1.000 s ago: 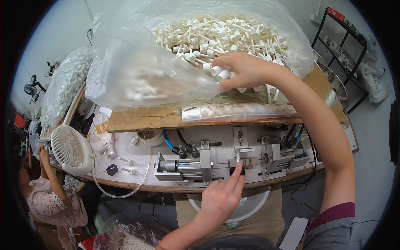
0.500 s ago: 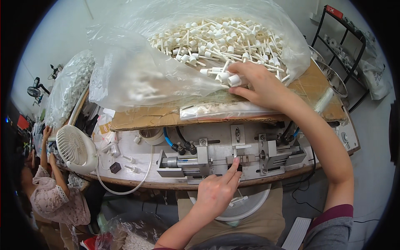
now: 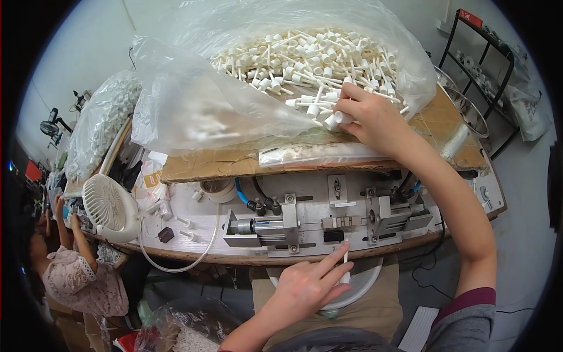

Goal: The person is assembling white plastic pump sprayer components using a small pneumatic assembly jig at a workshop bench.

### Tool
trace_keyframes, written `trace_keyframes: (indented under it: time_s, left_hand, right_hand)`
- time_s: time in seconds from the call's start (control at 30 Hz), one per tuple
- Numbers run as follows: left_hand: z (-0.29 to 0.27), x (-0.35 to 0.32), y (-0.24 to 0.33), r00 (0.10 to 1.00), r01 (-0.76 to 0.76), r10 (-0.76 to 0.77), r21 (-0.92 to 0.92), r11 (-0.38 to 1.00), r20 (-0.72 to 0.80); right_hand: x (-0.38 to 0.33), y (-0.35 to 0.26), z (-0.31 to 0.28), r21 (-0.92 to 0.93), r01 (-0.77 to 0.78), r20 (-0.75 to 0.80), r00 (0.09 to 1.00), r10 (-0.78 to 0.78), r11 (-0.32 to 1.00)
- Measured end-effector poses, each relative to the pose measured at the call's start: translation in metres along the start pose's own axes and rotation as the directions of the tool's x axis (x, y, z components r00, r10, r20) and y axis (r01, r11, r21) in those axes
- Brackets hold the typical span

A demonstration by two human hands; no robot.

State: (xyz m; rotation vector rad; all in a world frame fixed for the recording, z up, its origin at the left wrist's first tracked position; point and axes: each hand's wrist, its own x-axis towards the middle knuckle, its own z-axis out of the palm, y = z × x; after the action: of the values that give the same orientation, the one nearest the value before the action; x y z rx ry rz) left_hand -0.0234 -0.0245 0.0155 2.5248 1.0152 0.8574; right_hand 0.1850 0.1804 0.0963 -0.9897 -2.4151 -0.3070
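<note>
My right hand [image 3: 375, 117] is closed at the front of a heap of white plastic pieces [image 3: 314, 61], each with a thin stem and a cup-shaped head. Thumb and fingers pinch one white piece [image 3: 343, 118], its head showing at the fingertips. In front of the metal clamping fixture [image 3: 342, 222], my left hand [image 3: 308, 284] has its index finger stretched out. Another white stemmed piece [image 3: 346, 276] is between its fingers and thumb, partly covered by them. Below that hand is a round white mesh basket [image 3: 368, 283], partly hidden.
Clear plastic bag [image 3: 176, 111] surrounds the heap on a cardboard sheet [image 3: 205, 167]. Pneumatic cylinders [image 3: 267, 229] flank the fixture. A white fan [image 3: 109, 205] and its looping cable stand left. Another person [image 3: 82, 273] works at far left. A black shelf [image 3: 478, 64] stands right.
My left hand has drawn back from the fixture toward me, with a white piece now at its fingers. My right hand has shifted slightly right and closed on a piece from the heap.
</note>
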Motion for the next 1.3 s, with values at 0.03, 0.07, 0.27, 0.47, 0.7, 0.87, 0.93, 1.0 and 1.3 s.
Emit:
trace_keyframes:
  time_s: [0.03,0.07,0.27,0.47,0.7,0.87,0.93,1.0,1.3]
  left_hand:
    - [-0.004,0.001,0.001,0.999,-0.015,0.014,-0.012,1.0,-0.042]
    - [-0.009,0.003,0.001,0.996,-0.03,0.028,-0.024,0.999,-0.083]
    - [-0.035,0.01,-0.007,0.865,0.028,-0.204,-0.361,0.932,-0.458]
    - [-0.028,0.069,-0.01,0.745,-0.07,-0.449,-0.728,0.682,-0.493]
    - [-0.019,0.036,-0.013,0.876,0.0,-0.191,-0.397,0.918,-0.443]
    - [0.011,0.005,-0.007,0.957,0.14,-0.196,-0.25,0.958,-0.214]
    - [0.027,0.0,-0.014,0.978,0.117,-0.117,-0.01,0.993,-0.174]
    - [0.031,0.001,-0.012,0.988,0.104,-0.082,0.169,0.98,-0.134]
    - [0.025,0.017,-0.015,0.995,0.1,-0.093,0.33,0.939,-0.038]
  right_hand:
    - [-0.003,0.001,0.001,0.022,0.02,-0.052,0.998,-0.019,1.0]
    - [-0.008,0.002,0.001,0.043,0.041,-0.103,0.994,-0.036,0.998]
    - [-0.019,-0.014,-0.017,0.012,0.224,-0.422,0.885,-0.198,0.974]
    - [-0.044,-0.063,-0.031,-0.211,0.489,-0.389,0.752,-0.531,0.847]
    - [-0.086,-0.079,-0.031,-0.246,0.421,-0.424,0.764,-0.487,0.873]
    - [-0.125,-0.093,-0.036,-0.078,0.043,-0.528,0.845,-0.078,0.996]
    - [-0.136,-0.1,-0.037,-0.019,-0.086,-0.553,0.831,0.062,0.996]
    - [-0.145,-0.103,-0.034,0.04,-0.138,-0.573,0.809,0.136,0.99]
    - [-0.165,-0.124,-0.032,0.107,-0.193,-0.465,0.857,0.221,0.975]
